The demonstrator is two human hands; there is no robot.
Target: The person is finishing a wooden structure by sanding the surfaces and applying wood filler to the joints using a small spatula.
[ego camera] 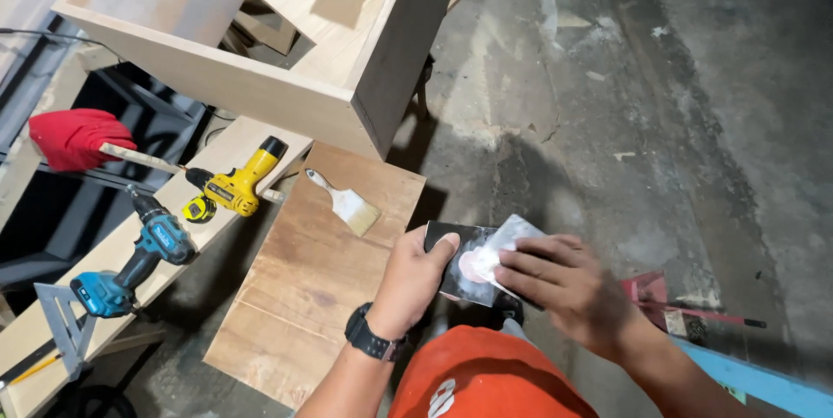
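My left hand (413,277) grips the left edge of a small dark square plate (455,272) held over my lap. A pink blob of paste (473,265) sits on the plate. My right hand (568,289) presses a thin flat metal scraper (512,240) down onto the paste, fingers spread along the blade. A black watch is on my left wrist. My orange clothing shows at the bottom of the view.
A brown plywood board (304,296) with a paint brush (345,203) lies to the left. A yellow drill (232,185), a teal drill (139,257), a metal square (61,331) and a red cloth (74,136) rest on a wooden plank. An open wooden box (260,79) stands above. Grey concrete floor lies to the right.
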